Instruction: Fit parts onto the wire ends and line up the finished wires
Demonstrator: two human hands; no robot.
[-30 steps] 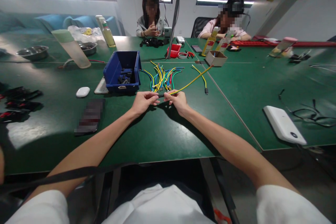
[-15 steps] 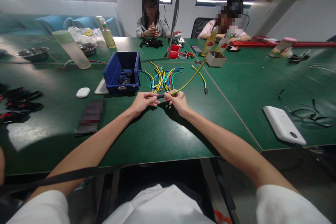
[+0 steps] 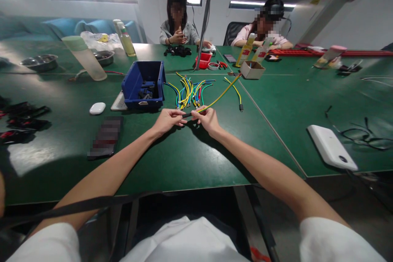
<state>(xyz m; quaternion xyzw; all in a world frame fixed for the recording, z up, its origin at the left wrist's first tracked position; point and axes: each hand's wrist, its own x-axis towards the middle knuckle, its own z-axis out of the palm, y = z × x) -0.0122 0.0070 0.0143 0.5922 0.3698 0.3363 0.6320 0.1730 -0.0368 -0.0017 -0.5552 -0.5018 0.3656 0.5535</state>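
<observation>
Between my fingers, just above the table's near half, is a black sleeve (image 3: 187, 115) on the end of a yellow-green wire (image 3: 221, 97). My left hand (image 3: 168, 122) pinches the sleeve's left end. My right hand (image 3: 208, 119) grips the wire where it enters the sleeve; the wire's free end reaches up and right. Right behind my hands lies a spread of yellow, blue and green wires (image 3: 188, 90) with metal ring terminals. To their right rests a single yellow wire (image 3: 236, 90) with a black sleeve at its near end. A blue bin (image 3: 143, 104) holds several dark sleeves.
A phone (image 3: 106, 138) and a white case (image 3: 97, 108) lie left of my arms. On the right are a white power bank (image 3: 332, 147) and glasses (image 3: 365, 136). A small box (image 3: 252, 70), red tray (image 3: 203, 61) and bottles stand farther back. Two people sit opposite.
Both hands stay in nearly the same place, still holding the sleeve and wire. Slightly more of the black sleeve shows between the fingers. Opposite, one person's hand has shifted a little.
</observation>
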